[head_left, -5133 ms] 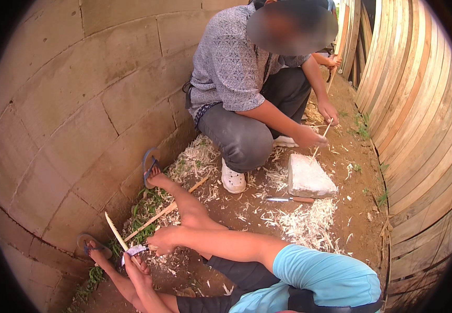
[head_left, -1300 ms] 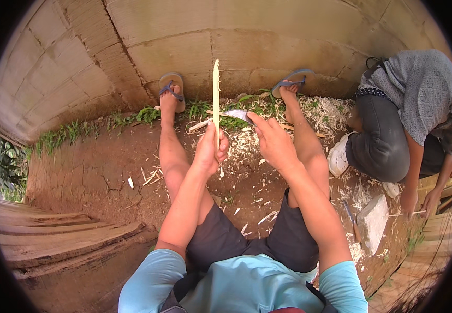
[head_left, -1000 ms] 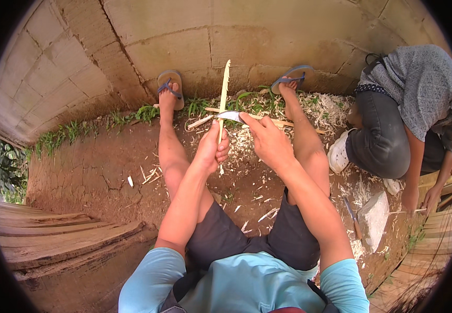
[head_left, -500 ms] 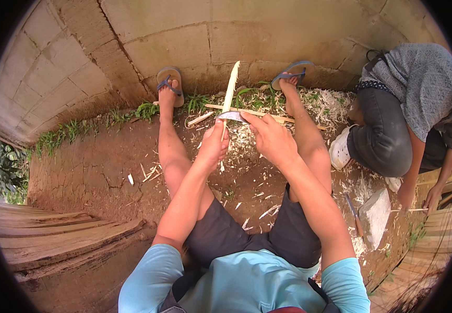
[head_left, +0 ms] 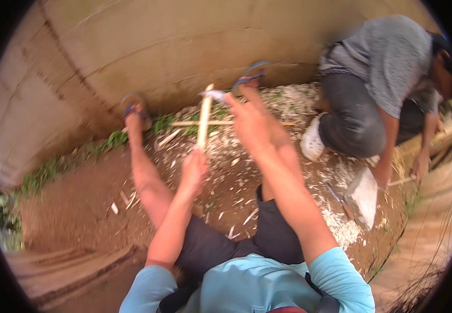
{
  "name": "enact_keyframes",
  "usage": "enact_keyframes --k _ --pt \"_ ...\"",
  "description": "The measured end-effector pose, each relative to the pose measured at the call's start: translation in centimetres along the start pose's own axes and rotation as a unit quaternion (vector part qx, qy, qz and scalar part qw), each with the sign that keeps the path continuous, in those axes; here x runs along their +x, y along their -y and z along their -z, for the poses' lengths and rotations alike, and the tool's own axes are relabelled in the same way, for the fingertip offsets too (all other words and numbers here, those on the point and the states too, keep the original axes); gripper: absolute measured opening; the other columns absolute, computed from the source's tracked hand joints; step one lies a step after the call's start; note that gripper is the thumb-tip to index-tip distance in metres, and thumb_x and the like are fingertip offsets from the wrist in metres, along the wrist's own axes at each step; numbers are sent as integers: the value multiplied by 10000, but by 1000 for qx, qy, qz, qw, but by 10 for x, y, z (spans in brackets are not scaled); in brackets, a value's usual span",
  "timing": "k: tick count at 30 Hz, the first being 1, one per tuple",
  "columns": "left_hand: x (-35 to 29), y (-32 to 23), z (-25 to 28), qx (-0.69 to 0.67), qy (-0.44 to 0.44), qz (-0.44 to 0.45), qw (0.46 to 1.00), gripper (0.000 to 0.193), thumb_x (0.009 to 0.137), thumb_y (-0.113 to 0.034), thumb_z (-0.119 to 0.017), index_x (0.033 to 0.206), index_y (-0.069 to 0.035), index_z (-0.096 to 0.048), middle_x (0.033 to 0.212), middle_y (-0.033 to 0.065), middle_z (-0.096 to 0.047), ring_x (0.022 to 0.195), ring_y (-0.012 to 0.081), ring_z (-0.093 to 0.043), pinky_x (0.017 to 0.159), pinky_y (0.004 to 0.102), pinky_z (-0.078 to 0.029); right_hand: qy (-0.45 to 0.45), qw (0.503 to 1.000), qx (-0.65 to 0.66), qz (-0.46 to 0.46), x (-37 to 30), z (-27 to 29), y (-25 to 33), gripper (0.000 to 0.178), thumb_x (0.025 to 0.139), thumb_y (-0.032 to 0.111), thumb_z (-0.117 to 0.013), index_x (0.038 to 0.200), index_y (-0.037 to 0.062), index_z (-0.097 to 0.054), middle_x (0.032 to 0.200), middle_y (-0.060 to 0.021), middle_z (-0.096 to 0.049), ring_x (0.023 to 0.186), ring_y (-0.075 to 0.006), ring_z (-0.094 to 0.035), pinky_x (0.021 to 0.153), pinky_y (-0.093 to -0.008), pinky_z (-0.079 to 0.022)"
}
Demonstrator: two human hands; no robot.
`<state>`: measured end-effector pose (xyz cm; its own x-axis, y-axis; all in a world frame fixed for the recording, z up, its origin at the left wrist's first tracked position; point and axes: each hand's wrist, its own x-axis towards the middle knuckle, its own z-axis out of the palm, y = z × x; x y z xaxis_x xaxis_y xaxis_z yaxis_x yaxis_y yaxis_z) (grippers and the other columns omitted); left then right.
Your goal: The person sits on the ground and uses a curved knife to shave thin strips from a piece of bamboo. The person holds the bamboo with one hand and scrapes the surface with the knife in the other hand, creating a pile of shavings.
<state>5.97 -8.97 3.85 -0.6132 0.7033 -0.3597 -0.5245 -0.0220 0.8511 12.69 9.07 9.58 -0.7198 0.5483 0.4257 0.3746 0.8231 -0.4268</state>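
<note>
My left hand (head_left: 193,168) is closed round the lower end of a pale wooden stick (head_left: 204,122), which points up and away from me. In my right hand (head_left: 249,122) is a knife, its handle hidden by my fingers. The short curved blade (head_left: 216,95) lies across the stick close to its far tip. Motion blurs both hands and the blade's edge. Beyond the stick, a thin wooden strip (head_left: 184,123) rests on the ground among pale shavings (head_left: 226,151).
At the right a co-worker (head_left: 377,78) crouches, hands on a thin stick (head_left: 402,181). Near them are a pale stone block (head_left: 363,198) and a knife with a brown handle (head_left: 347,210). A block wall (head_left: 158,47) rises past my feet; wooden boards (head_left: 80,276) lie lower left.
The blade has gone from just above my left hand to near the stick's far tip. My right hand moved away from me, and the whole view has shifted.
</note>
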Motion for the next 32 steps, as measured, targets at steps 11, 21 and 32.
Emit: enact_keyframes --k 11,21,32 --pt "16 -22 37 -140 -83 -27 986 445 942 -538 -418 692 -170 -403 464 -61 -280 338 61 -224 300 219 -162 216 972 45 85 -36 29 41 291 894 237 -533 1177 191 -585 935 -150 -616 862 -336 -636 732 -447 -521" --pt "4 -24 25 -90 -55 -55 993 402 953 -504 -424 748 -157 -423 483 -50 -319 361 67 -243 327 213 -181 200 955 159 -151 -33 5 38 405 891 333 -545 1170 42 -502 932 -194 -626 894 -354 -622 767 -438 -494" --pt "14 -8 19 -15 57 -2 998 412 940 -512 -445 821 -117 -446 513 -6 -404 376 109 -339 327 253 -263 224 814 447 -296 -18 -6 20 611 837 535 -602 1161 42 -442 732 -106 -615 620 -228 -602 609 -367 -491"
